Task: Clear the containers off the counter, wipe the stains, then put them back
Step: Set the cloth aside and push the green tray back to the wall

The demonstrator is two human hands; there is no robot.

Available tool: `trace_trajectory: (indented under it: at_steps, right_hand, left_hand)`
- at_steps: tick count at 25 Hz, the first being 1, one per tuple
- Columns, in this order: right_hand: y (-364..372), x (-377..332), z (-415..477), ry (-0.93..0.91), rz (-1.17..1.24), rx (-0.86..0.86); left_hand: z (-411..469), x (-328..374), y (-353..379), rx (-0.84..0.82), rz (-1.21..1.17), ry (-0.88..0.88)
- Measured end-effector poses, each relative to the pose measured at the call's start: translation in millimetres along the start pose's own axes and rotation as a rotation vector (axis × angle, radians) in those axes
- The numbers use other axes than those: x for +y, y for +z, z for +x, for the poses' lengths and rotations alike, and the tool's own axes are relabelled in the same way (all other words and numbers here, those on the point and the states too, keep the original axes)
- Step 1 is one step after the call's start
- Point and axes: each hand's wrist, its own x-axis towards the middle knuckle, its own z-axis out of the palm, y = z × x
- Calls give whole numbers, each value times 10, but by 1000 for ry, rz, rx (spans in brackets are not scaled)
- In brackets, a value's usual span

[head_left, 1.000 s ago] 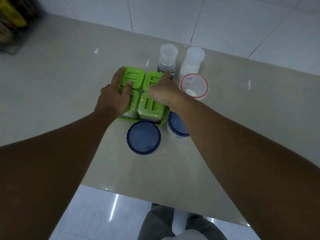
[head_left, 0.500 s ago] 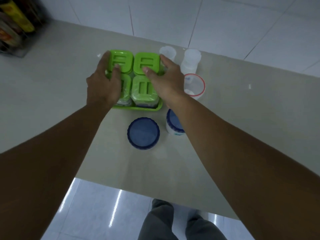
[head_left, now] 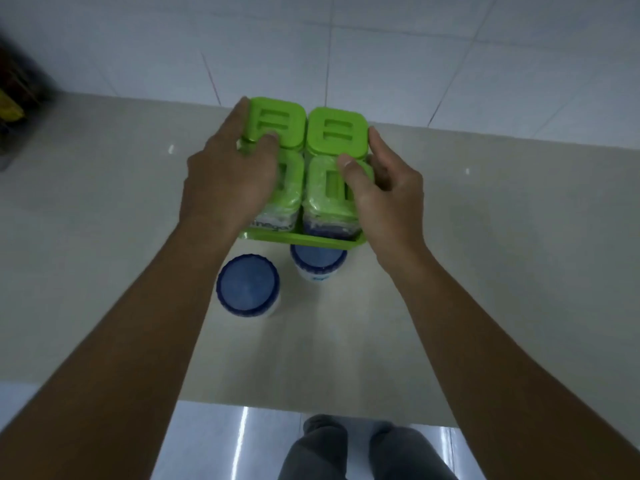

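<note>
A green tray (head_left: 313, 241) carrying several clear jars with green square lids (head_left: 335, 132) is lifted above the beige counter (head_left: 104, 237). My left hand (head_left: 227, 180) grips the set on its left side and my right hand (head_left: 384, 199) grips it on the right, thumbs resting on the lids. Below it on the counter stand two white jars with blue lids: one (head_left: 247, 285) nearer me and one (head_left: 320, 266) partly hidden under the tray's front edge. The other clear containers are hidden behind the raised set.
The counter's near edge (head_left: 311, 408) runs across the bottom, with shiny floor tiles and my legs (head_left: 363, 452) beneath. A tiled wall (head_left: 346, 46) rises behind the counter. A dark rack with packets (head_left: 14, 109) sits at the far left.
Both hands have raised the green tray of jars off the counter and toward me. It now covers the clear containers behind and overlaps one blue-lidded jar.
</note>
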Motion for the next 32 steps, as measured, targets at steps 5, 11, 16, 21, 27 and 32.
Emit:
trace_trajectory:
  at_steps: [5,11,16,21,27,32]
  right_hand:
    - [-751,187,145,-53,52,226]
    - [-1505,464,613,-75,88,320]
    - [-1786,780,1112,-28,41,292]
    - [-1777,1012,1563,-26,-19,228]
    - [-1632,1228,1971,-70,-67,129]
    - [-1493,1319,2234,-85,-121,63]
  left_hand:
    - [-235,273,774,-102,-8,126]
    - [-195,467,1755,-19,-232,182]
    - [98,467,2438,93,-281,131]
    - [490,358,2860,231,-274,55]
    - [866,259,2996,340,-292,5]
    - [1138,227,2995,418,-267,-17]
